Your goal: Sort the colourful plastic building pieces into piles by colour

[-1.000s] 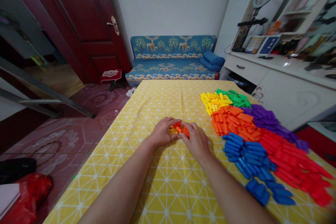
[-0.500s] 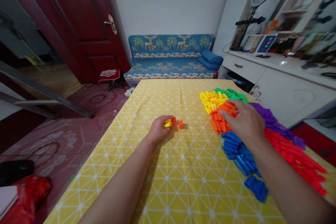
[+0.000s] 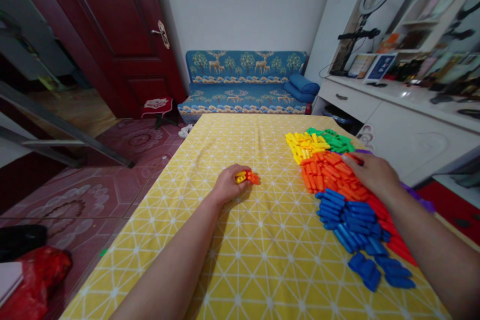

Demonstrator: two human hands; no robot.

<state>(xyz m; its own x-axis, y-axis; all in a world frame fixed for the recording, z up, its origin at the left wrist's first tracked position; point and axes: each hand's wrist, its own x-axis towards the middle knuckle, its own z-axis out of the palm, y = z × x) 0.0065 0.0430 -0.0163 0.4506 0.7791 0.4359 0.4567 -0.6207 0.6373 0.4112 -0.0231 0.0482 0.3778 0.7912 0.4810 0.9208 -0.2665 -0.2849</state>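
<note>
Resting on the yellow patterned tablecloth, my left hand (image 3: 230, 183) is closed around a small cluster of toy building blocks. A yellow block (image 3: 240, 177) and an orange block (image 3: 255, 178) show past its fingers, with a bit of red between them. My right hand (image 3: 375, 172) is over the far right of the block piles, beside the orange blocks (image 3: 330, 172). Its thumb and fingers are bent together, with something dark red between them that I cannot make out. The hand and forearm hide parts of the purple blocks (image 3: 416, 192) and red blocks (image 3: 390, 230).
Yellow blocks (image 3: 305, 145) and green blocks (image 3: 333, 139) lie at the back of the piles, blue blocks (image 3: 348, 220) nearer me. Beyond the table (image 3: 258, 255) stands a blue sofa (image 3: 243, 90). A white dresser (image 3: 405, 120) is on the right, a stool (image 3: 157, 106) at left.
My right hand has moved right, from above the orange blocks to the red and purple side. The orange block that stood apart now lies tilted against my left hand's cluster.
</note>
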